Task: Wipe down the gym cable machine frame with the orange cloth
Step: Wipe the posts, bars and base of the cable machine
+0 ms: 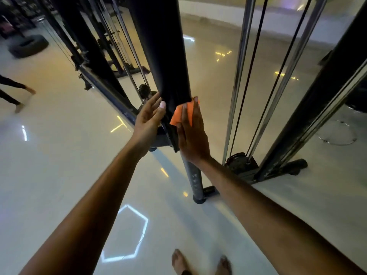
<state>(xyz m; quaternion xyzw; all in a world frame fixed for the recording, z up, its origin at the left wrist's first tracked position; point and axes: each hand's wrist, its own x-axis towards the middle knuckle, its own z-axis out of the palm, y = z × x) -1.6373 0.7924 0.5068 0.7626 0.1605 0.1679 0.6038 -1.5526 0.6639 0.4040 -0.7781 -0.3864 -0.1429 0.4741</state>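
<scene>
Orange cloth (pixel 182 114) sits flat under your right hand (pixel 192 133), fingers straight, pressed against the right side of the black upright post (pixel 160 48) of the cable machine frame. That post's long axis runs up and away from you. Your left hand (pixel 149 116), open and holding nothing, rests against the post's left side, level with the cloth. No containers show.

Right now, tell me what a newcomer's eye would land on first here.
The orange cloth stands out at centre, pressed by the right hand against the black upright post of the cable machine. The left hand rests open-fingered on the post's other side. On the glossy floor below, a bright hexagonal light reflection glows between the forearms, and a tyre lies far left.
</scene>
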